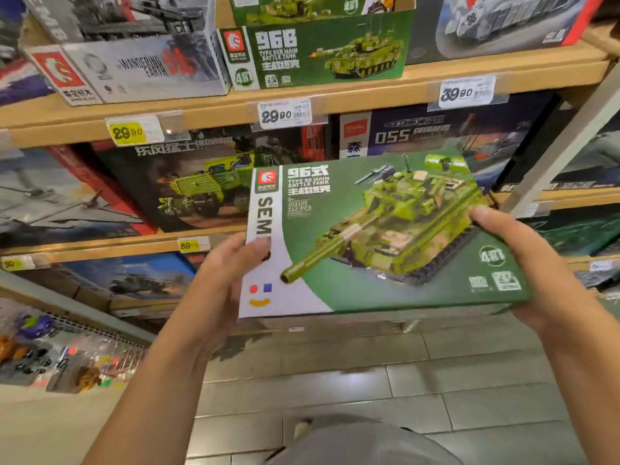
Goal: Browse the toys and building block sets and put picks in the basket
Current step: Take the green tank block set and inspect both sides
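Tank block set (385,236), a flat green and white box printed "TYPE 96 MAIN BATTLE TANK", is being held between both hands in front of the shelves, its printed face tilting up toward the camera.

Left hand (228,273): forearm is reaching up from the lower left; the thumb is lying on the white strip at the box's left edge while the fingers are curling behind it, so the grip is clamped on that edge.

Right hand (523,260): forearm is coming in from the lower right; the thumb is pressing on the front near the upper right edge, and the palm and fingers are wrapping under the right side, clamped on the box.

Box is spanning the gap between the two grips, slanting slightly down to the right.

Just beyond the grips, a wooden shelf (369,88) is carrying a price tag (285,113) reading 29.90, and above it a smaller green tank box (318,52).

Fingers of both hands are hidden behind the box. No basket is showing. Small print on the box is blurring and hard to read.
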